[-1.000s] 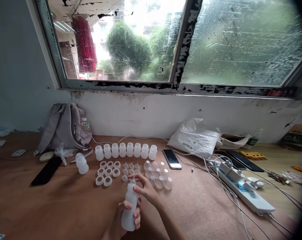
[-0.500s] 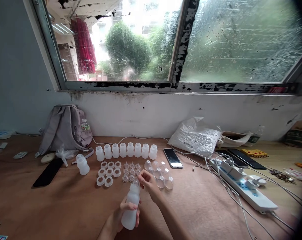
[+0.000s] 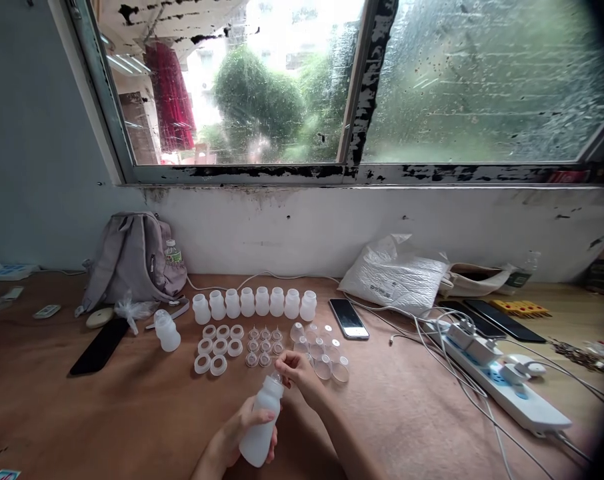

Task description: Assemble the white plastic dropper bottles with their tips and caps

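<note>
A frosted white baby bottle (image 3: 260,433) leans towards the right at the front of the table, with my left hand (image 3: 237,430) wrapped around its body. At the bottle's mouth, the fingertips of my right hand (image 3: 298,373) pinch a small clear nipple (image 3: 276,378), partly hidden by the fingers. Just beyond lie rows of clear nipples (image 3: 265,347), with white collar rings (image 3: 220,347) to their left. Clear domed caps (image 3: 323,367) are grouped behind my right hand. Several frosted bottles (image 3: 262,301) stand in a row at the back.
An assembled capped bottle (image 3: 167,331) stands at left, near a black phone (image 3: 98,347) and a backpack (image 3: 132,260). On the right are another phone (image 3: 349,319), a silver plastic parcel (image 3: 395,273) and a power strip (image 3: 522,400) with loose white cables.
The bottle and both hands have shifted slightly down, towards me. My right hand stays pinched at the bottle's top. Slight camera movement shifts the whole scene.
</note>
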Motion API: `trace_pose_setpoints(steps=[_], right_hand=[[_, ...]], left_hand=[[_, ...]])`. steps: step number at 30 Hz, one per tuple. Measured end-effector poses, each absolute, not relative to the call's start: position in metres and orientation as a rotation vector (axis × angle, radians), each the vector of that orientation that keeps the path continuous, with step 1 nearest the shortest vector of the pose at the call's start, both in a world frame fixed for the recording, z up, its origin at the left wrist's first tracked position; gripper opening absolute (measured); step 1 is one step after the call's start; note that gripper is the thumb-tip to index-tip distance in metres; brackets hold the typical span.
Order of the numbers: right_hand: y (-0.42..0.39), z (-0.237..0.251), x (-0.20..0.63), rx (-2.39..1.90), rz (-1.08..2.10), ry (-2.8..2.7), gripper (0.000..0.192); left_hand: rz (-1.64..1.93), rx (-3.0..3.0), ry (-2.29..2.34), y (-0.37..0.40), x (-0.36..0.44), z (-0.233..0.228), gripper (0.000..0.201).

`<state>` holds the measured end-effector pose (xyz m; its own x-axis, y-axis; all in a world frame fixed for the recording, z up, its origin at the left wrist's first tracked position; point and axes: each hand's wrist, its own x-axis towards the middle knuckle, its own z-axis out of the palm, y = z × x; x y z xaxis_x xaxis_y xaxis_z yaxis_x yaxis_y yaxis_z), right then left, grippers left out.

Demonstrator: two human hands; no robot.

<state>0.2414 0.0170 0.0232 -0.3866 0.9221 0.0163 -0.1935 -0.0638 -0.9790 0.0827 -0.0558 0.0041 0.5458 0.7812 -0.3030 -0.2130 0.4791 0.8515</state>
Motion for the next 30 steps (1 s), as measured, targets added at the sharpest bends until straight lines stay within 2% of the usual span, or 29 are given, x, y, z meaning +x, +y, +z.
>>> trace_pose_setpoints(steps=[5,10,14,24,30], right_hand=[[0.015,0.023,0.246,-0.866,1.580,-1.260,0.033],[0.014,0.025,0.248,-0.824,1.590,-1.244,0.030],[0.013,0.026,0.248,-0.809,1.566,-1.245,0.028],[0.011,0.031,0.249,-0.827,1.538,-1.237,0.017],[0.014,0.032,0.251,-0.809,1.461,-1.120,0.028]], left_hand=[[0.674,0.900,0.761,-0.051,0.087,0.017,0.050],[0.776,0.924,0.860,-0.046,0.083,0.024,0.032],[0.748,0.956,0.819,-0.044,0.079,0.029,0.029],[0.776,0.857,0.731,-0.049,0.081,0.029,0.040],[0.961,0.998,0.817,-0.049,0.073,0.031,0.053]])
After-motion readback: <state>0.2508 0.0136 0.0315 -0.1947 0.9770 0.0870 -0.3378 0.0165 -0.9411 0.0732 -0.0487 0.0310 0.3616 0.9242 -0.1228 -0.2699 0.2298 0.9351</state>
